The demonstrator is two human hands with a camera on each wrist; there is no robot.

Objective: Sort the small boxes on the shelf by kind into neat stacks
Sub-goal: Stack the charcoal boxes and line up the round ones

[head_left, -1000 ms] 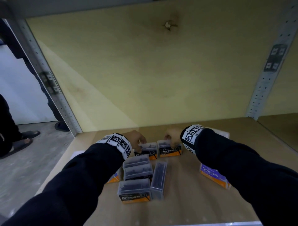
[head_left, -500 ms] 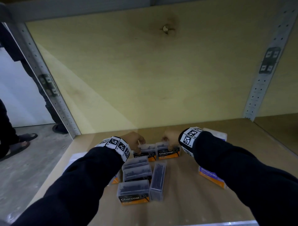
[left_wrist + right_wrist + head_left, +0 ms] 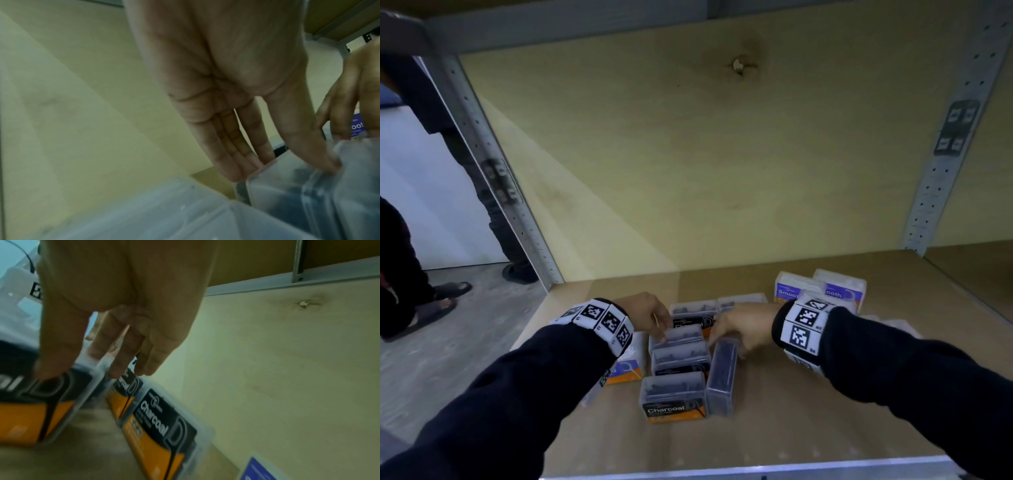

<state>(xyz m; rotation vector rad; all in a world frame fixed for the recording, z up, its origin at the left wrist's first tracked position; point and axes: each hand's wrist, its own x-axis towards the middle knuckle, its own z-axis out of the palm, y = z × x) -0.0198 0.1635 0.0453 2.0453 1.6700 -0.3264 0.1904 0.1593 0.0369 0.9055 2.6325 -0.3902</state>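
Several clear Charcoal boxes with black-and-orange labels lie in the middle of the shelf [image 3: 808, 411]. My left hand [image 3: 654, 317] and right hand [image 3: 736, 329] meet at one Charcoal box [image 3: 683, 334] in the cluster, one at each end. In the left wrist view the fingers [image 3: 230, 155] reach behind that box [image 3: 287, 186] and the thumb [image 3: 320, 154] touches its top edge. In the right wrist view the thumb [image 3: 55, 363] presses the box's label [image 3: 41, 402] with the fingers [image 3: 123, 360] behind its edge. Two purple Smooth boxes [image 3: 791, 291] stand at the back right.
Two more Charcoal boxes [image 3: 693, 313] sit behind the hands, two [image 3: 674, 401] in front, and one on its side [image 3: 722, 373]. An orange-labelled box [image 3: 626, 370] lies under my left wrist. Metal uprights [image 3: 493, 178] frame the shelf. A person's feet [image 3: 441, 301] are at left.
Both hands have pulled back from the two rear Charcoal boxes toward me and now hold the box in front of them. The view has shifted, showing the purple boxes.
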